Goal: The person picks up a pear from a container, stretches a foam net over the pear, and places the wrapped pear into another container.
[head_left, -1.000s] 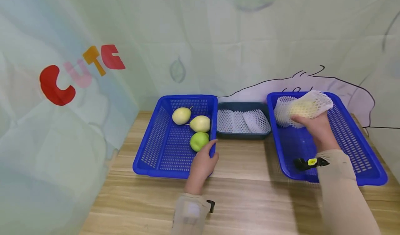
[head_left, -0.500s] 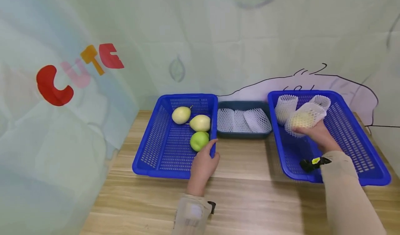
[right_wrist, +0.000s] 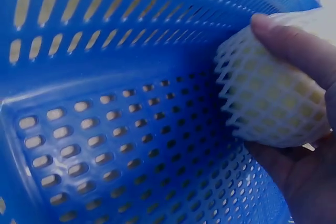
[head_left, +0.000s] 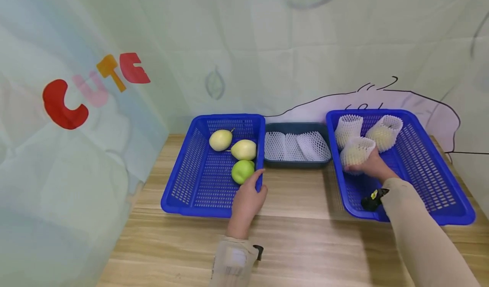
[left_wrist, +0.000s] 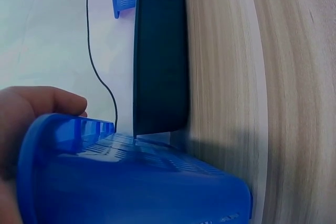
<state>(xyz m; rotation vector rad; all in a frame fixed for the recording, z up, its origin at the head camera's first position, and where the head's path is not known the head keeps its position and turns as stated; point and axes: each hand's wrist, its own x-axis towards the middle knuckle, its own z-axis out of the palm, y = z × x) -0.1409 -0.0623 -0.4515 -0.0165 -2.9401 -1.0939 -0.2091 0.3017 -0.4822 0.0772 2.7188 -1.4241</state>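
Observation:
Low in the right blue basket point(head_left: 416, 168), my right hand point(head_left: 372, 166) grips a pale yellow pear in a white foam net point(right_wrist: 273, 90). The right wrist view shows the thumb on one side of the net and fingers round the other. Two more netted fruits point(head_left: 386, 133) sit behind it at the basket's far end. My left hand point(head_left: 248, 198) holds the right rim of the left blue basket point(left_wrist: 136, 182), with fingers over the edge. Inside that basket lie two bare pears point(head_left: 243, 150) and a green apple point(head_left: 243, 172) near my left fingers.
Between the baskets stands a dark green tray point(head_left: 298, 165) with several white foam nets point(head_left: 313, 146) lying flat in it. Everything rests on a wood-grain table point(head_left: 298, 244). A printed cloth backdrop point(head_left: 244, 45) rises right behind the baskets.
My right hand has lowered the netted pear and moved it left, down beside the other netted fruits, uncovering the one at the back right. The left hand stays at the rim.

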